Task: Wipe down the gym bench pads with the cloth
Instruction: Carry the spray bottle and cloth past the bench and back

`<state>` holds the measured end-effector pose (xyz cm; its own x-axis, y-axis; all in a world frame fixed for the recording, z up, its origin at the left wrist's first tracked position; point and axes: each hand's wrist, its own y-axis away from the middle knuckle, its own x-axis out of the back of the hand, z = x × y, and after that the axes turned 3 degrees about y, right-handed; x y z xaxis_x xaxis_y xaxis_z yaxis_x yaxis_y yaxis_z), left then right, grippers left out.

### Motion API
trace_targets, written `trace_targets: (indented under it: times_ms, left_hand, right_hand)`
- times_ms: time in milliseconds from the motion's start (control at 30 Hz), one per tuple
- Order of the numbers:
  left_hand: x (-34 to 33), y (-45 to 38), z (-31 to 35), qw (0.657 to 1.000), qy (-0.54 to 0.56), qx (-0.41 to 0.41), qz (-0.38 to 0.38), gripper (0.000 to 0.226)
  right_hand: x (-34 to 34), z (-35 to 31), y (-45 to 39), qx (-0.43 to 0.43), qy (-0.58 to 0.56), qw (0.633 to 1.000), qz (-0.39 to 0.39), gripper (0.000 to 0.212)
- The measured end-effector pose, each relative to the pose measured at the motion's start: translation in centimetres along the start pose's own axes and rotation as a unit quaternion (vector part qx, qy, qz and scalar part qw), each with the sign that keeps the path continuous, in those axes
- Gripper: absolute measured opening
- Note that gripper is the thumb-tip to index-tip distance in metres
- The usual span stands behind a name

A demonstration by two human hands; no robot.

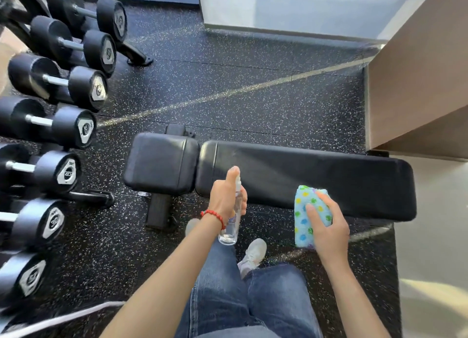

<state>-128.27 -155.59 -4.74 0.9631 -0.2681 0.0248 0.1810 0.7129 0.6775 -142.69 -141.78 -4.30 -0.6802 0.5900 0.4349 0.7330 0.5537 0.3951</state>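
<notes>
The left hand (226, 198) grips a clear spray bottle (231, 223) above the long bench pad (316, 175). The right hand (326, 226) holds the folded dotted cloth (307, 211) at the pad's near edge (dumbbell (54, 130) labels are unreadable).

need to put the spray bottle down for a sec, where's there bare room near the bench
Bare spots: the long pad right of the cloth, the short seat pad, and the floor beyond the bench. Crowded: the left side, lined with dumbbells on their rack.
</notes>
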Motion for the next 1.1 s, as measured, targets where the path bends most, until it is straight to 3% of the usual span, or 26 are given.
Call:
trace_targets:
  times_ms: [333, 733, 933, 1100]
  left_hand:
    - [-7.0, 0.1, -0.8, 0.997, -0.075, 0.0, -0.014, 0.063]
    - [-15.9, -0.6, -1.2, 0.994, -0.086, 0.038, -0.062, 0.06]
    - [-23.0, 0.3, -2.5, 0.994, -0.091, 0.056, -0.04, 0.053]
    - [-30.6, 1.9, -4.8, 0.997, -0.063, 0.047, -0.01, 0.065]
  right_hand:
    - [4.6, 1.9, -2.4, -0.025, -0.011, 0.999, 0.041, 0.03]
    - [9.4, 3.2, -7.2, -0.024, -0.034, 0.996, 0.077, 0.029]
    - [15.5, 5.5, -10.2, -0.038, -0.061, 0.996, 0.062, 0.029]
    - [22.8, 8.7, -13.5, -0.032, -0.042, 0.998, 0.03, 0.029]
